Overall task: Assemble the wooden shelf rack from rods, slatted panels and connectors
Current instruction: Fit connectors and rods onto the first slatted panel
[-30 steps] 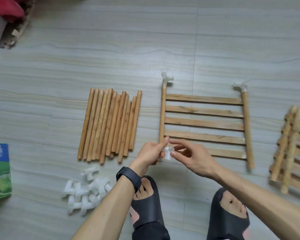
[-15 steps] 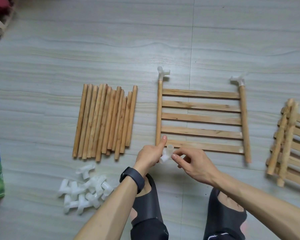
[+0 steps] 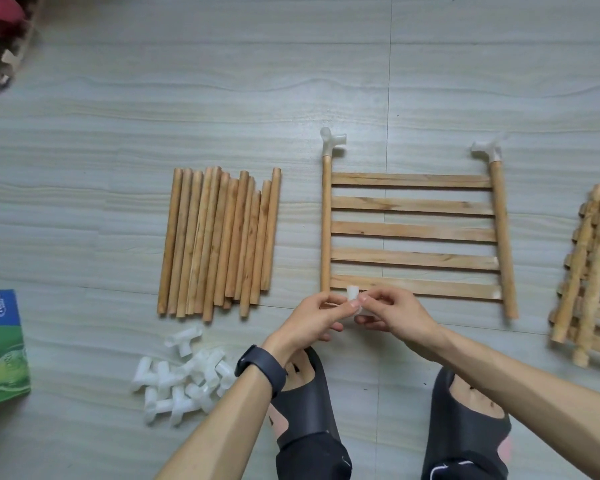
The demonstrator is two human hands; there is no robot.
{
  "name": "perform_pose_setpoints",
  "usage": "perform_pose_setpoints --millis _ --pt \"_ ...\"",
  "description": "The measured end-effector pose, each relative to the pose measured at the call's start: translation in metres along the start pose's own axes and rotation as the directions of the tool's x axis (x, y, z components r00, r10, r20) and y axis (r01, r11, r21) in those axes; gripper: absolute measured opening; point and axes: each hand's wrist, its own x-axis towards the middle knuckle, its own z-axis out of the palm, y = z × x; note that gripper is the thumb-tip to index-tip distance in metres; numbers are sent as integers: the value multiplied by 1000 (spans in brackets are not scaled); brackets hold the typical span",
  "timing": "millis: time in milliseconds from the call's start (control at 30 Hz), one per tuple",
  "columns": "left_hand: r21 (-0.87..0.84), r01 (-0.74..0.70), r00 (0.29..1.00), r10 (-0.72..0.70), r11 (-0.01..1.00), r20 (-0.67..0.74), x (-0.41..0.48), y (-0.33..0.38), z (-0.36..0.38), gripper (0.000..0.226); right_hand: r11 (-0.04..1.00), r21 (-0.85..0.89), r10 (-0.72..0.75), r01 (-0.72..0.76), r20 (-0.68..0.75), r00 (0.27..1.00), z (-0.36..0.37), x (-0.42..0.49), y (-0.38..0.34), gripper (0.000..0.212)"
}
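A slatted wooden panel (image 3: pixel 413 233) lies flat on the floor, with a white connector (image 3: pixel 331 142) on its far left corner and another connector (image 3: pixel 486 152) on its far right corner. At the panel's near left corner my left hand (image 3: pixel 312 315) and my right hand (image 3: pixel 394 315) together pinch a small white connector (image 3: pixel 353 295), just below the left rod's near end. A row of loose wooden rods (image 3: pixel 219 237) lies to the left. A heap of white connectors (image 3: pixel 181 372) sits near my left forearm.
More slatted panels (image 3: pixel 589 282) are stacked at the right edge. A blue and green box (image 3: pixel 0 348) lies at the left edge. Clutter (image 3: pixel 4 36) fills the top left corner. My feet in black slippers (image 3: pixel 305 403) are below the hands.
Both hands have closed in on the white connector and turned it, so that now each hand pinches it. The camera shifted slightly.
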Motion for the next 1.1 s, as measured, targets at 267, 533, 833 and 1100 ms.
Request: perform_pose_setpoints --millis 267,533,833,1100 --pt "104 101 994 -97 989 -46 -13 -13 -37 34 227 -943 -423 243 129 897 -12 14 -5 39" --pt "139 111 994 -110 984 -16 -15 -6 -50 37 -230 -938 -344 260 328 880 -26 29 -36 28" --pt "33 38 999 -38 999 6 -5 -14 -37 11 -166 -948 -383 273 317 868 -29 32 -27 27" --pt "40 -60 992 64 997 -108 3 -5 -25 15 -157 -953 -349 260 300 888 -30 38 -31 16"
